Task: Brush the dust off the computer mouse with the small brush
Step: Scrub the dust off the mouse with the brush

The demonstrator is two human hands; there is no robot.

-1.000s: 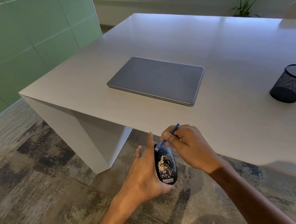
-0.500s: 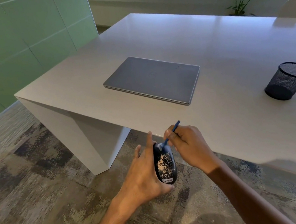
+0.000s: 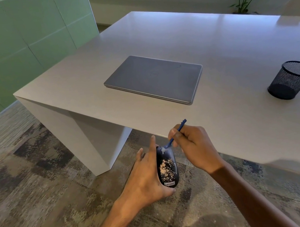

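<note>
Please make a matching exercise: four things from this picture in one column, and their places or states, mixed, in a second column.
1. mouse
2. brush
3. laptop
4. mesh cup

a. shut, flat on the table
b. in the right hand
c. dusty, in the left hand
d. upright on the table, at the right

Pairs: 1-c, 2-b, 3-a, 4-d
</note>
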